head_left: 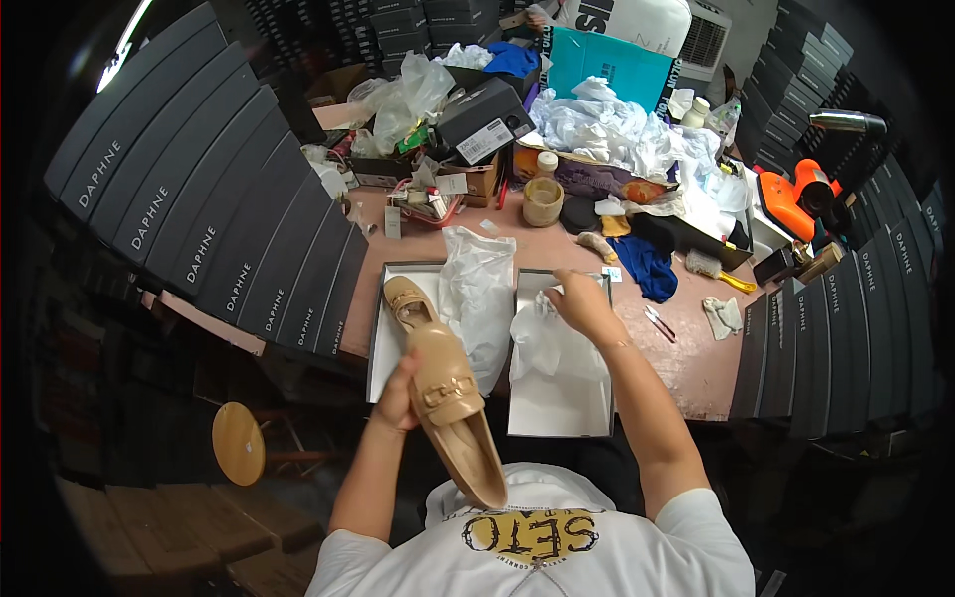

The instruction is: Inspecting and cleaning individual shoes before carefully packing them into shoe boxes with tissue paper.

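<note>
Both arms (652, 408) reach toward the desk (691, 383). Left of the right-hand open box (557, 410), the left hand (398, 391) wraps its grip round a beige shoe (438, 366); over that box, the right hand (585, 301) pinches white paper (532, 338). Beyond it stand a tissue heap (602, 124) and a jar (543, 204).

L grip (400, 393) part hid bhd shoe (444, 383) | light tube (124, 43) cut @ top
</note>
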Motion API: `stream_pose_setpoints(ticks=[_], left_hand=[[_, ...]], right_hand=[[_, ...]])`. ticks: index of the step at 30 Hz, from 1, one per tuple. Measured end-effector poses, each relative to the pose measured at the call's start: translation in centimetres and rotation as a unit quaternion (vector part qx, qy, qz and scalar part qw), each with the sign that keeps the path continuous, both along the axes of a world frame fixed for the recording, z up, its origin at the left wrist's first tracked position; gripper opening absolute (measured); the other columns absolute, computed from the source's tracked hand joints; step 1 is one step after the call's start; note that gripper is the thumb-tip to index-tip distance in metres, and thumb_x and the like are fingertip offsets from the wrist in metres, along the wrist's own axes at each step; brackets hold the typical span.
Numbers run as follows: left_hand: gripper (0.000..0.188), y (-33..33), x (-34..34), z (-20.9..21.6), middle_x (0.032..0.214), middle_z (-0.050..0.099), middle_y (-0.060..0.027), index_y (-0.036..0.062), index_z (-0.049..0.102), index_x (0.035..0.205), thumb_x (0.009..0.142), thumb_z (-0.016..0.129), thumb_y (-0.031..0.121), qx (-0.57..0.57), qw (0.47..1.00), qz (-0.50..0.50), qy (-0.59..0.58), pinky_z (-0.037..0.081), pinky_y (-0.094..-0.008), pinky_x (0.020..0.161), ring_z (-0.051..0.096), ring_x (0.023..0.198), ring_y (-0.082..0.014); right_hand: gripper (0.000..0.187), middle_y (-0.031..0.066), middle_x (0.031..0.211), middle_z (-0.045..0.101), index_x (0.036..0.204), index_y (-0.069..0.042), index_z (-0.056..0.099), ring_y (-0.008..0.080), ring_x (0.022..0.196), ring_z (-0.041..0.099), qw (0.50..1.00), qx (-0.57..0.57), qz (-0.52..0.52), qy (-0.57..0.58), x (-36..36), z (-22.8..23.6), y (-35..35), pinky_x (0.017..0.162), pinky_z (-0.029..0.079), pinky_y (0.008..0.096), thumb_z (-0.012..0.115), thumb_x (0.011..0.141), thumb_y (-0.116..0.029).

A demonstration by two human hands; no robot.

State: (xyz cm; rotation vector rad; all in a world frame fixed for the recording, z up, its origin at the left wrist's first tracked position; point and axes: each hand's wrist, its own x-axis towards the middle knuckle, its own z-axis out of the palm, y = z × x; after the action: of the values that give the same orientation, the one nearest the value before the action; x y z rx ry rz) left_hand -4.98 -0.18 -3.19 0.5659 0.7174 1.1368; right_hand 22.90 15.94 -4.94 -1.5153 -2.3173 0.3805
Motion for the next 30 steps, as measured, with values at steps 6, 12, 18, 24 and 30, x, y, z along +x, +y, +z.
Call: stream_pose_setpoints(ticks=[6, 12, 18, 24, 30], left_hand=[[0.077, -3.7, 5.1, -3.3, 0.118, 0.058, -0.0246, -0.0001, 0.039, 0.135, 0.089, 0.046, 0.061, -0.09, 0.994, 0.0, -0.063, 0.053, -0.0468, 0.088, 0.06, 0.108, -0.0358], [0.082, -6.2, 6.5, -1.9, 0.128, 0.052, -0.0213, -0.0014, 0.038, 0.137, 0.09, 0.041, 0.065, -0.118, 0.979, 0.008, -0.164, 0.051, -0.0467, 0.09, 0.056, 0.114, -0.0376], [0.076, -5.5, 7.2, -1.6, 0.121, 0.057, -0.0224, -0.0011, 0.04, 0.135, 0.092, 0.038, 0.062, -0.111, 0.981, -0.041, -0.155, 0.051, -0.0465, 0.09, 0.06, 0.107, -0.0371], [0.068, -2.8, 6.8, -1.4, 0.118, 0.059, -0.0205, -0.001, 0.046, 0.131, 0.096, 0.034, 0.056, -0.145, 0.968, 0.063, -0.197, 0.051, -0.0469, 0.091, 0.06, 0.106, -0.0335], [0.067, -2.4, 8.3, -1.3, 0.12, 0.059, -0.0163, 0.0032, 0.048, 0.131, 0.095, 0.034, 0.058, -0.207, 0.959, 0.047, -0.188, 0.048, -0.0443, 0.093, 0.059, 0.108, -0.0309]], right_hand=[[0.033, 0.0236, 0.137, 0.038, 0.108, -0.005, 0.057, 0.0348, 0.097, 0.06, 0.993, 0.039, -0.036, -0.106, -1.2, -8.4, 0.6, 0.085, 0.051, 0.0415, 0.064, 0.076, -0.009], [0.044, 0.0245, 0.147, 0.021, 0.123, -0.006, 0.052, 0.0425, 0.115, 0.047, 0.995, 0.067, 0.066, 0.033, 0.1, -11.2, -3.0, 0.099, 0.042, 0.0443, 0.059, 0.081, -0.02], [0.041, 0.0235, 0.114, 0.052, 0.116, -0.003, 0.056, 0.0419, 0.102, 0.053, 0.994, -0.032, 0.023, 0.098, 1.1, -10.7, -0.4, 0.087, 0.044, 0.0464, 0.063, 0.076, -0.012], [0.026, 0.0063, 0.104, 0.064, 0.115, 0.002, 0.058, 0.0118, 0.095, 0.06, 0.843, -0.076, -0.042, 0.531, 0.0, 2.2, -3.2, 0.083, 0.048, 0.0263, 0.056, 0.089, -0.004], [0.03, 0.0073, 0.097, 0.065, 0.116, 0.0, 0.056, 0.0128, 0.091, 0.061, 0.79, -0.289, 0.048, 0.539, -0.1, 6.9, -13.7, 0.08, 0.05, 0.0274, 0.061, 0.087, -0.005]])
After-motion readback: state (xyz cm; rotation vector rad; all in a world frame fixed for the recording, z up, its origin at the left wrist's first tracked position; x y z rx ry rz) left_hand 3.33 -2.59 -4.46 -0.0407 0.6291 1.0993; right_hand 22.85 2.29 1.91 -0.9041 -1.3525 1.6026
